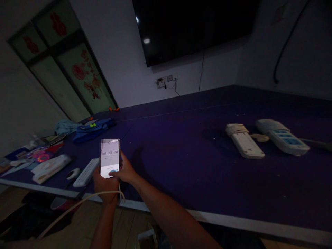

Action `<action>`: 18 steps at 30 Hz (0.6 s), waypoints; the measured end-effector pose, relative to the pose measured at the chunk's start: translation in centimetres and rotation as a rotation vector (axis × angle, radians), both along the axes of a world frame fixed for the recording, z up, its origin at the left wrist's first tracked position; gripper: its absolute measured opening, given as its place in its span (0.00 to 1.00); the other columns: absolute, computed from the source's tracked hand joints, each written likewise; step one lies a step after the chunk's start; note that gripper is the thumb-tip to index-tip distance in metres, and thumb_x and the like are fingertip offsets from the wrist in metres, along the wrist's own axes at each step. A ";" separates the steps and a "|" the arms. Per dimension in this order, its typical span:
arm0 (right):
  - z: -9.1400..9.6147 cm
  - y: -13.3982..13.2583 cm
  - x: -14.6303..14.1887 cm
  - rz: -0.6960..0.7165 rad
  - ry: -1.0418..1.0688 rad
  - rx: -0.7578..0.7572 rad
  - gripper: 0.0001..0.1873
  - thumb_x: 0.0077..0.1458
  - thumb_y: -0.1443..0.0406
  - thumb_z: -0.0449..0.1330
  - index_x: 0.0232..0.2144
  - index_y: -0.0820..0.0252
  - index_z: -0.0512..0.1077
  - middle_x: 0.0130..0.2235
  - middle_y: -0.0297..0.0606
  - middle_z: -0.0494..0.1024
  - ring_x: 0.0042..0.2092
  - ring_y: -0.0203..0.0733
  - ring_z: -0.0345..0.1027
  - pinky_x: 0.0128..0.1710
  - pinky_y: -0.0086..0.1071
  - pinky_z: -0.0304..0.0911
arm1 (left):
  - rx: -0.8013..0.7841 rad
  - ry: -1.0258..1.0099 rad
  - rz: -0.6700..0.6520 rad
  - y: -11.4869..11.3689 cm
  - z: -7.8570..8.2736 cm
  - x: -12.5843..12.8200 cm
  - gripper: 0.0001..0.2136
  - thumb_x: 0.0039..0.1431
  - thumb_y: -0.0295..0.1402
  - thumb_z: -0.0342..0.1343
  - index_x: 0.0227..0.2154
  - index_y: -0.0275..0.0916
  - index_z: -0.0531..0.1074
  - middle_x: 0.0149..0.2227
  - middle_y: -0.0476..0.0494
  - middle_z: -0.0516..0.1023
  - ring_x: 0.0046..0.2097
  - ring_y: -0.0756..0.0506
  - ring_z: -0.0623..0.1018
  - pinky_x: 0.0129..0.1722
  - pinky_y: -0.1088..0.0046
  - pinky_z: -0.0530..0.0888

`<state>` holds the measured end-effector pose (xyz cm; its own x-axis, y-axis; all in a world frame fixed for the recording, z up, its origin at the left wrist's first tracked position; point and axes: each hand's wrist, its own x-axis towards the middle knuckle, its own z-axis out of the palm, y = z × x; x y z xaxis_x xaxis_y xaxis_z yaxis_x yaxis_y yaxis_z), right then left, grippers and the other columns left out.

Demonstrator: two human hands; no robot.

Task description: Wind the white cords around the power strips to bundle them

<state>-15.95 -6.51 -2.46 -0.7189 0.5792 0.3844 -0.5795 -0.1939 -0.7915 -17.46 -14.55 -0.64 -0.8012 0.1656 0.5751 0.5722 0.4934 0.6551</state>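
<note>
Far left, on the dark blue surface [181, 145]: a heap of small coloured items, too dim for me to sort.
Next: a white oblong case [50, 167], a small rounded object [73, 173] just beside it, then a white power strip [86, 172] lying near the surface's front edge.
Behind these: a blue cloth [92, 129], bunched.
My left hand [105, 186]: closed around the lower end of the phone [110, 158] from beneath.
The phone: upright, screen lit and facing me, above the front edge of the surface, just right of the white power strip. A white cable [64, 212] trails from its base down to the left.
My right hand [126, 171]: gripping the phone's right edge, thumb on the lower screen.
Well to the right: a corded power strip [243, 140], then a blue-socket power strip [282, 136], side by side.
</note>
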 end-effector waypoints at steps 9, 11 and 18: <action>1.3 0.3 0.3 0.032 -0.045 -0.120 0.34 0.42 0.73 0.59 0.53 0.53 0.61 0.46 0.30 0.76 0.48 0.43 0.70 0.52 0.45 0.63 | 0.053 0.011 0.005 0.2 0.1 0.0 0.35 0.33 0.44 0.64 0.48 0.40 0.63 0.41 0.39 0.73 0.40 0.36 0.76 0.37 0.58 0.73; 1.5 0.3 0.5 0.034 -0.054 -0.112 0.33 0.43 0.73 0.59 0.53 0.54 0.61 0.46 0.30 0.76 0.48 0.43 0.70 0.53 0.45 0.63 | 0.054 0.013 0.015 0.2 0.0 0.0 0.35 0.34 0.44 0.64 0.48 0.40 0.63 0.42 0.39 0.73 0.41 0.36 0.76 0.37 0.59 0.73; 0.8 0.4 0.7 0.054 -0.031 -0.002 0.40 0.36 0.74 0.64 0.54 0.56 0.59 0.47 0.34 0.75 0.47 0.44 0.71 0.51 0.46 0.64 | 0.040 0.020 0.011 0.1 0.1 0.2 0.31 0.38 0.41 0.62 0.49 0.39 0.63 0.42 0.39 0.74 0.40 0.37 0.76 0.37 0.60 0.73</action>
